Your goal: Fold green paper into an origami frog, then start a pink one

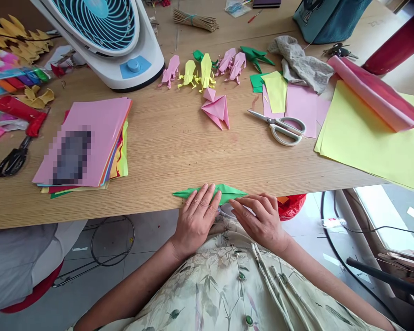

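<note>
Wooden tabletop point(169, 151) spans the upper frame, a white fan point(110, 41) stands upper left, and at lower centre the left hand point(197, 219) lies flat and the right hand point(261, 216) curls, grip unclear, on green folded paper point(227, 191).

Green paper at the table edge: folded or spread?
Folded. The green paper shows a narrow shape with pointed ends and a lengthwise crease; the left hand lies partly over its middle.
</note>
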`<state>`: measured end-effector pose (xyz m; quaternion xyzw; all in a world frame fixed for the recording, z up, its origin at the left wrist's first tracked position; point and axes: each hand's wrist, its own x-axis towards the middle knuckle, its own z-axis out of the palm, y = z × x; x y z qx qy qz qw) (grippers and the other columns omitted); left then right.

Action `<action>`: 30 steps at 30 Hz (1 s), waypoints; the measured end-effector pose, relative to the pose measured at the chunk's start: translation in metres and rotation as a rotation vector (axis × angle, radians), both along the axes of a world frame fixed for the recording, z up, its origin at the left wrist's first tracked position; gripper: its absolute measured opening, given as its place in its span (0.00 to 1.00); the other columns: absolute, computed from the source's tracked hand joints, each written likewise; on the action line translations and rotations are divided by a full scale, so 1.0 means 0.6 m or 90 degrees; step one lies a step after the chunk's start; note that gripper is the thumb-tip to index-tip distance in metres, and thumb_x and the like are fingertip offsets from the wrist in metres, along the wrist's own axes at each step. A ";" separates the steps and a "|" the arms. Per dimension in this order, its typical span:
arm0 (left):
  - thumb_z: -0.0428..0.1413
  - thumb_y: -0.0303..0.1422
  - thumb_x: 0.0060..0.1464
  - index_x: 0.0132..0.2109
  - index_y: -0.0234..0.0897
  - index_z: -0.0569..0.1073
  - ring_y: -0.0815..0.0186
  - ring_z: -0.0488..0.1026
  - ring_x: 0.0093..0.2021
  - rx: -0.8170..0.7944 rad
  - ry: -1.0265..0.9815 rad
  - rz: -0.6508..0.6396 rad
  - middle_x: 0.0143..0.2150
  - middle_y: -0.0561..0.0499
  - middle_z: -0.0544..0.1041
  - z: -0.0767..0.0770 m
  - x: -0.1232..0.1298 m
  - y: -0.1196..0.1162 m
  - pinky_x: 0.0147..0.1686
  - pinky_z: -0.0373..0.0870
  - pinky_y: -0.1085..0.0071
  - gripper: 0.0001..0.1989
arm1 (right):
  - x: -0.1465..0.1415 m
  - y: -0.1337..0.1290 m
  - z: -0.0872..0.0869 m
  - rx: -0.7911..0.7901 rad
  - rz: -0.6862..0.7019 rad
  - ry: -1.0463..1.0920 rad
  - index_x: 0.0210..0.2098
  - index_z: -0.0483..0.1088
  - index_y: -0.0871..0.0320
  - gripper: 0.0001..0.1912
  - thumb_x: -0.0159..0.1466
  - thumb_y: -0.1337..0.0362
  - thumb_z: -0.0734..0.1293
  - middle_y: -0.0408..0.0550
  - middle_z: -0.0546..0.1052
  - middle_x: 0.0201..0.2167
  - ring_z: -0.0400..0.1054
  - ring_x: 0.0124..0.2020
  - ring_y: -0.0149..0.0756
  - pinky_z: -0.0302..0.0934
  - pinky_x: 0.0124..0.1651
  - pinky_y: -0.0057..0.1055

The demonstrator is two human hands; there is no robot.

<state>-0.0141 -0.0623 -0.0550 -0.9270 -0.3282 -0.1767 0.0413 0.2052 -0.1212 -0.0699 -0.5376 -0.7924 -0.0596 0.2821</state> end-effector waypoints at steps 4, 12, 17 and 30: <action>0.54 0.28 0.64 0.64 0.36 0.66 0.56 0.70 0.63 0.046 -0.076 -0.009 0.61 0.43 0.74 -0.002 0.004 0.009 0.62 0.63 0.60 0.22 | -0.009 0.014 0.007 0.056 -0.057 0.011 0.54 0.70 0.51 0.19 0.63 0.64 0.72 0.43 0.78 0.35 0.64 0.34 0.35 0.54 0.43 0.38; 0.57 0.25 0.60 0.42 0.38 0.72 0.55 0.73 0.60 0.026 -0.186 0.002 0.55 0.44 0.79 0.001 0.015 0.009 0.57 0.68 0.57 0.04 | -0.020 0.025 0.016 0.047 -0.046 0.055 0.45 0.73 0.51 0.11 0.63 0.66 0.72 0.44 0.78 0.37 0.63 0.35 0.35 0.51 0.43 0.39; 0.57 0.24 0.60 0.42 0.37 0.74 0.56 0.75 0.58 0.018 -0.210 0.016 0.49 0.44 0.81 0.006 0.018 0.007 0.57 0.69 0.58 0.05 | -0.026 0.030 0.019 0.030 -0.028 0.069 0.44 0.73 0.51 0.11 0.63 0.66 0.72 0.42 0.78 0.36 0.62 0.34 0.35 0.51 0.44 0.38; 0.58 0.23 0.59 0.42 0.36 0.73 0.55 0.76 0.55 -0.008 -0.187 0.004 0.37 0.49 0.80 0.028 0.021 0.018 0.55 0.71 0.58 0.05 | -0.017 0.048 0.037 -0.041 0.042 0.084 0.40 0.72 0.56 0.04 0.66 0.69 0.68 0.47 0.76 0.34 0.62 0.34 0.35 0.53 0.39 0.35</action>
